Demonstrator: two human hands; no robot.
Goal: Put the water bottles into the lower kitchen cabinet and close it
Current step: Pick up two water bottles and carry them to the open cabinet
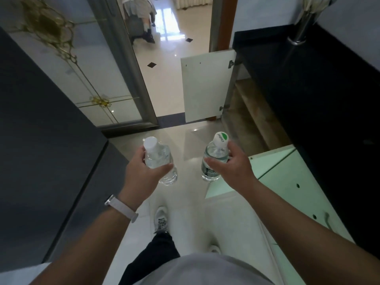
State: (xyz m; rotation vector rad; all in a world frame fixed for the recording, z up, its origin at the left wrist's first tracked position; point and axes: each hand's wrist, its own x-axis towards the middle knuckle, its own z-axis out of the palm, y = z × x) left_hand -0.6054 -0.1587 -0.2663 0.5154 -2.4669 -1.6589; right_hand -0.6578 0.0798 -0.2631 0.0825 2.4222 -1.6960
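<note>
Lettering on the green-capped bottle [213, 159] gripped in the right hand [233, 168] is blurred; left hand [140, 172] grips white-capped bottle [159, 158].

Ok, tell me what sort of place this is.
Most likely a home kitchen: a black countertop runs along the right, a white lower cabinet door stands open beneath it, and the glossy tiled floor carries on into another room.

A home kitchen: dark countertop [308, 79], open lower cabinet doors [205, 87], tiled floor [164, 83].
</note>
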